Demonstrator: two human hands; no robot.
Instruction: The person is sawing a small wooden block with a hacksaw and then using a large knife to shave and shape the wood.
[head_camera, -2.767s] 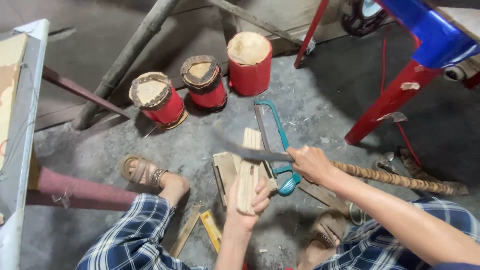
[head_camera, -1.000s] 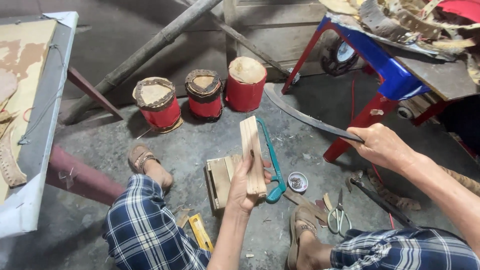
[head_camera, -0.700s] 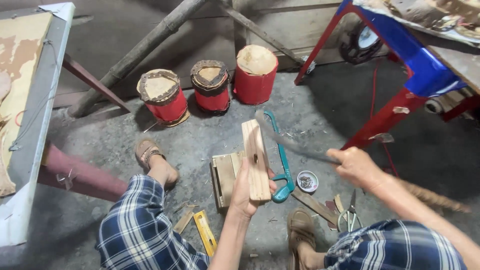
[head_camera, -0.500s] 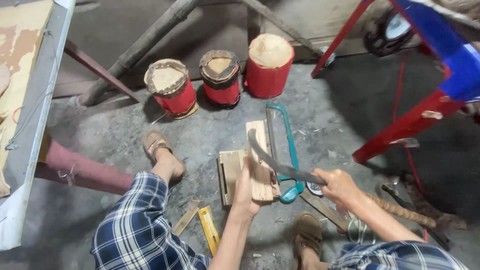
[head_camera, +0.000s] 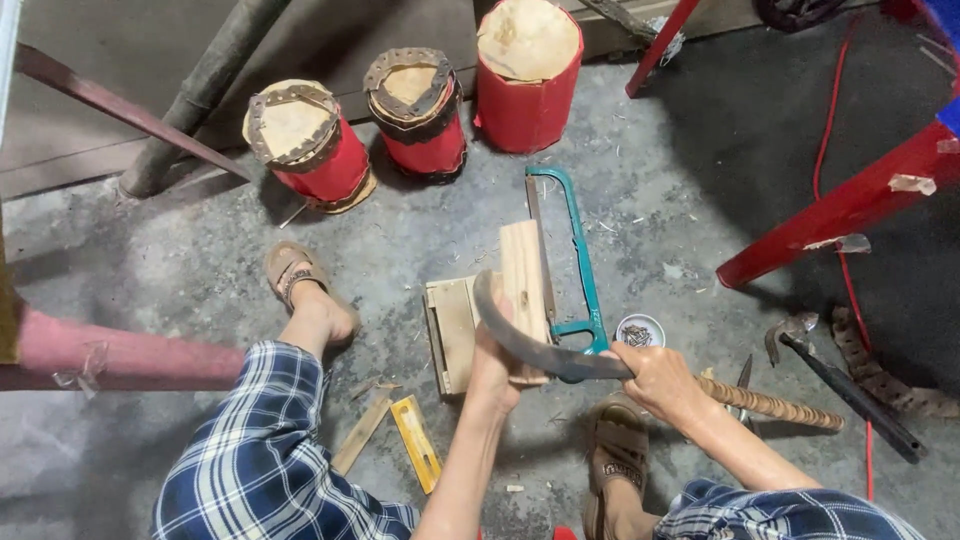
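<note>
Pale upright wooden plank (head_camera: 524, 290) gripped at lower end by left hand (head_camera: 492, 365), fingers closed around it; plank stood on low wooden block (head_camera: 452, 333) at frame centre. Curved dark steel blade (head_camera: 520, 345) laid against plank's left edge, its handle clasped in closed right hand (head_camera: 655, 380) at 3 o'clock from plank. Teal-framed hacksaw (head_camera: 570, 255) laid on concrete floor just beside plank at 2 o'clock. Three red cylindrical drums (head_camera: 415, 110) positioned at 12 o'clock, well apart from plank. Small round tin of nails (head_camera: 640, 330) located near right hand.
</note>
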